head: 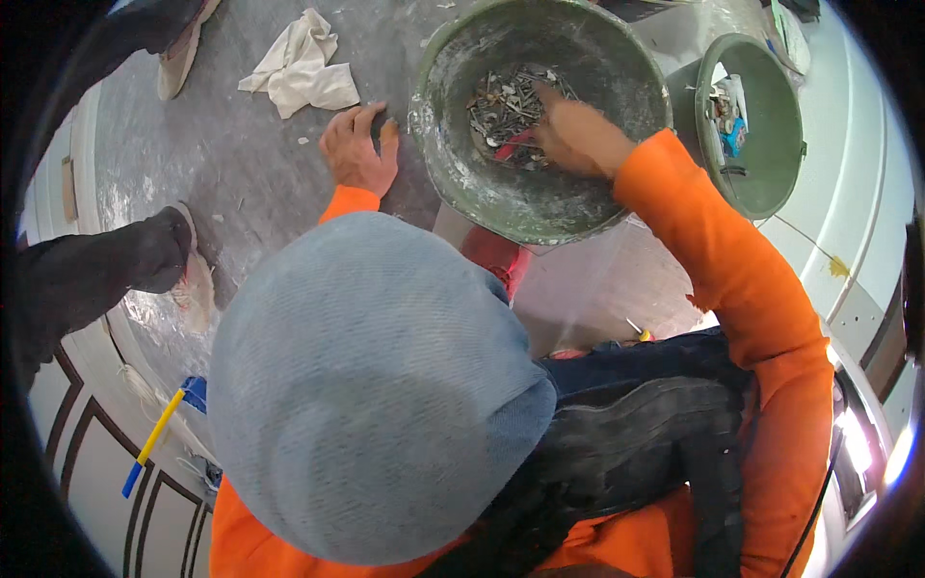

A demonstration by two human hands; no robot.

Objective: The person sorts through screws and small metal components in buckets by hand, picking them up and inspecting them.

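My right hand (pixel 582 137) reaches into a large, dirty green plastic tub (pixel 538 209). Its fingertips, blurred, touch a heap of loose nails and metal bits (pixel 509 101); whether they pinch anything cannot be told. Among the metal pieces lies a red object (pixel 513 147), near that hand. Left of the tub, my left hand (pixel 361 148) rests on the grey floor, fingers apart and holding nothing. A crumpled off-white cloth (pixel 307 68) lies just beyond it. Orange sleeves cover both arms.
A smaller green bucket (pixel 777 144) with assorted items stands right of the tub. A yellow-handled screwdriver (pixel 642 332) lies below. Another person's legs and shoes (pixel 194 289) are at the left, above a yellow-and-blue handled tool (pixel 155 437). A grey knitted cap (pixel 376 383) hides much of the floor.
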